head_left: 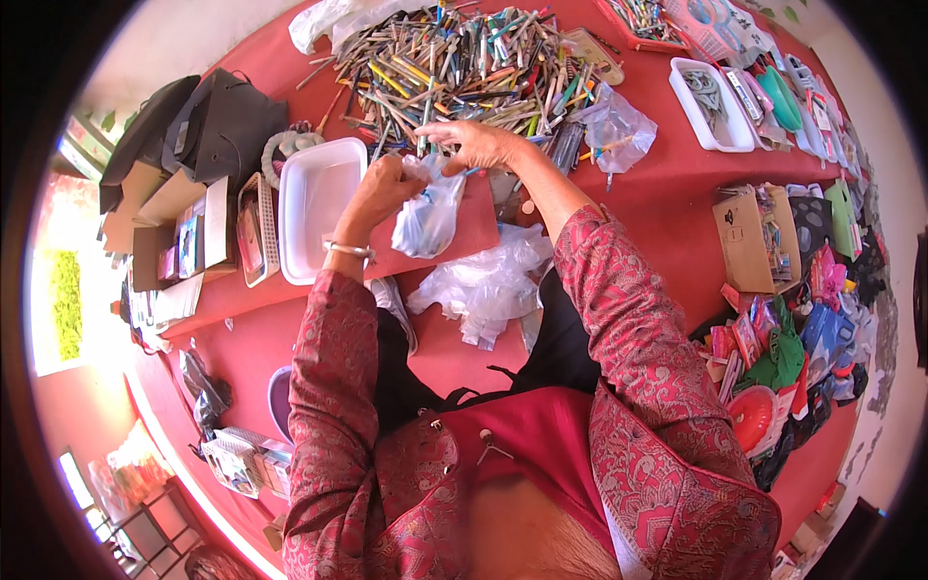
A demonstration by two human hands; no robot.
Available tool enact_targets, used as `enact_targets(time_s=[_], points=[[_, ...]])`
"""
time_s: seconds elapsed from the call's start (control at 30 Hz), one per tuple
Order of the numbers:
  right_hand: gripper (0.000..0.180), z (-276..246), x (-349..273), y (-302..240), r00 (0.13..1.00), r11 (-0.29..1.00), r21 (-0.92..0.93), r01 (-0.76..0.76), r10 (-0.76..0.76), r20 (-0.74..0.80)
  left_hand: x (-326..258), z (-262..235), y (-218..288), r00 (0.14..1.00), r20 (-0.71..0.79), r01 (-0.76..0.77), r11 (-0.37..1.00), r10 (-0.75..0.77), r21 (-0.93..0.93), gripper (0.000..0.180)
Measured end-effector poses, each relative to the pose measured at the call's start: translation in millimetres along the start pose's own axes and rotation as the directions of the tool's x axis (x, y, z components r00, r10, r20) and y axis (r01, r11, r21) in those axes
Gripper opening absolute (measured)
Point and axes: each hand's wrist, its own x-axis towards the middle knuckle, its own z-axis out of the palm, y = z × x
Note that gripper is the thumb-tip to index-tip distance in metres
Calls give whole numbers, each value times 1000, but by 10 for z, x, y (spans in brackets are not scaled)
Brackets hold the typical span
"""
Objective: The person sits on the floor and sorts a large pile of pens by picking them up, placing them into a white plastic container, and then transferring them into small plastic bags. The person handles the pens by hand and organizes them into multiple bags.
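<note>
Fingers of the left hand (384, 189) are pinched together on the gathered neck of a clear plastic bag (425, 224) in the head view. The right hand (474, 147) reaches over the same opening, its fingers extended and somewhat spread; whether its thumb also grips the plastic cannot be told. The filled bag sits below both hands, over the near edge of the red worktop (476, 215); whether its base rests there is unclear. Beyond lies a large pile of pens and pencils (464, 72), with a white basin (287, 227) to the left and loose clear bags (483, 280) nearer the person. Good handling here would mean a firm left pinch close to the bag's mouth, so the contents hang straight down, and light right fingers that work the thin film without tugging. Pointed tips could pierce the plastic, so supporting the bag's weight from below seems wise.
</note>
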Motion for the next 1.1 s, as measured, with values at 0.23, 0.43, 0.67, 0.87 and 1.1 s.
enact_targets(time_s=[0.23,0.43,0.67,0.87,1.1], points=[[25,287,54,-384,961,943,-298,152,-71,266,-256,-402,344,998,2,-62,958,65,-281,12],[25,357,-184,-727,990,991,-10,135,-135,-45,-297,-559,258,993,-112,-68,891,20,-448,9],[21,416,-219,-868,971,861,458,218,-143,-193,-365,-610,425,960,-278,-175,859,39,-482,17],[23,467,-79,-738,964,552,805,217,6,-265,-421,-730,465,914,-400,-317,726,64,-610,35],[25,434,-12,-701,974,355,932,74,177,-145,-556,-816,422,930,-367,-167,898,7,-406,28]])
